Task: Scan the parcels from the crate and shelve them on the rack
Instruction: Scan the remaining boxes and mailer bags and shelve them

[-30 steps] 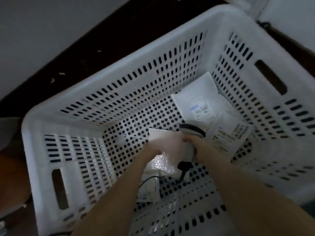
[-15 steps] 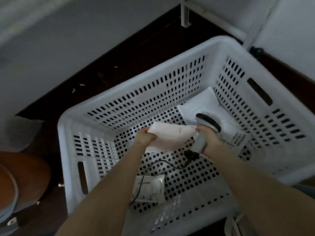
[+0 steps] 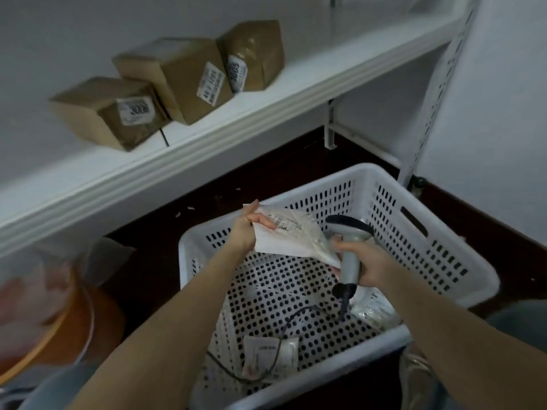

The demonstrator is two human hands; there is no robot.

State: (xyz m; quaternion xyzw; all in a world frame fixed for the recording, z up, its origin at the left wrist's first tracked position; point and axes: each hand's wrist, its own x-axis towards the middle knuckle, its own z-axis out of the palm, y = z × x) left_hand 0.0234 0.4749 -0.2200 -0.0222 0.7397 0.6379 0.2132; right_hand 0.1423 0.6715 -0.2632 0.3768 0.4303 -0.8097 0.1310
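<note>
My left hand (image 3: pixel 247 229) pinches a flat white parcel (image 3: pixel 291 238) by its left edge, held above the white perforated crate (image 3: pixel 426 220) with its printed label facing up. My right hand (image 3: pixel 368 263) grips the handle of a grey barcode scanner (image 3: pixel 349 232), whose dark head sits just right of the parcel. The scanner's black cable (image 3: pixel 284 327) trails down into the crate. A small white parcel (image 3: pixel 270 361) lies on the crate floor near me, and another (image 3: pixel 374 312) lies under my right hand. The white rack shelf (image 3: pixel 207 134) runs across the upper view.
Three brown cardboard boxes (image 3: pixel 183 81) with white labels stand in a row on the shelf's left half. A perforated rack upright (image 3: pixel 438 93) stands at the right. An orange round object (image 3: pixel 50 329) sits on the dark floor to the left of the crate.
My left hand has lifted the white parcel up out of the crate and turned its label up. My view has risen, bringing the shelf and boxes into sight.
</note>
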